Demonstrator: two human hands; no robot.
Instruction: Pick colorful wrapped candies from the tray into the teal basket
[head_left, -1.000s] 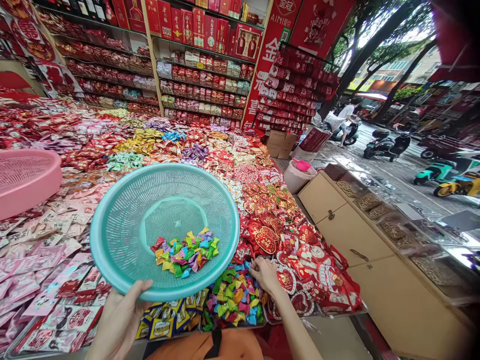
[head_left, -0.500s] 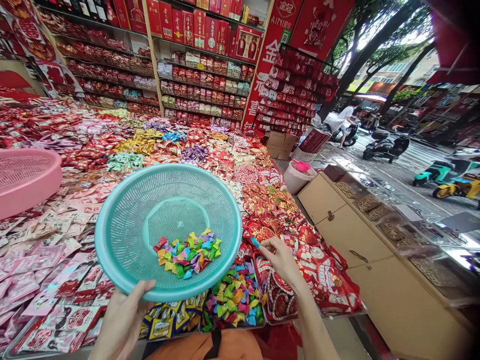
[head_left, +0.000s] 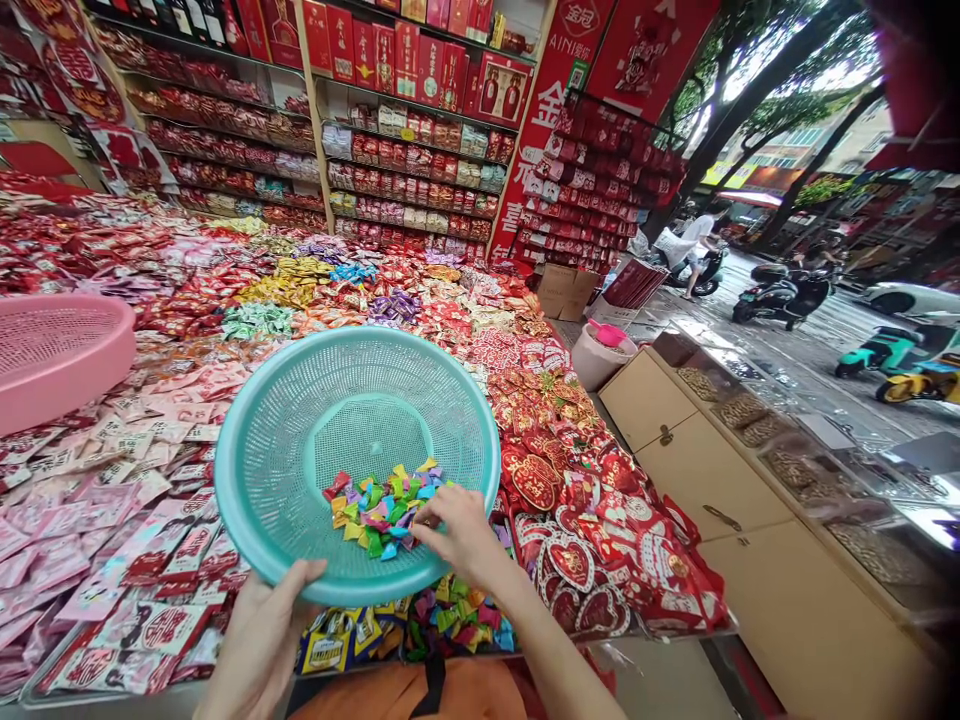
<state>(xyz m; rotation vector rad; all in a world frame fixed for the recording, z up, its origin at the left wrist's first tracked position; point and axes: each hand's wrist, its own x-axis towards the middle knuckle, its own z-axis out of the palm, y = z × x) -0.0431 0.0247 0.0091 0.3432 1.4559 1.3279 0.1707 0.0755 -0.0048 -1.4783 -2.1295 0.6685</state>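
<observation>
Over the candy display point(head_left: 142, 420), the round teal basket point(head_left: 285, 400) is facing upward, my left hand point(head_left: 271, 618) gripping its near rim. My right hand point(head_left: 463, 532) is curling at the wrapped candies point(head_left: 373, 512) inside; whether it's pinching one, I can't tell.

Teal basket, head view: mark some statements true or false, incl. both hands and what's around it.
1. The left hand holds the teal basket at its near rim. True.
2. The right hand is outside the teal basket, above the street. False: its fingers are inside the teal basket, at the wrapped candies.
3. The wrapped candies cover the whole bottom of the teal basket. False: they form one pile, with bare mesh beyond it.
4. The pink basket is to the left of the teal basket. True.
5. The pink basket is held by the right hand. False: no hand touches it.
6. A pink scoop sits in a pale bucket. True.
</observation>
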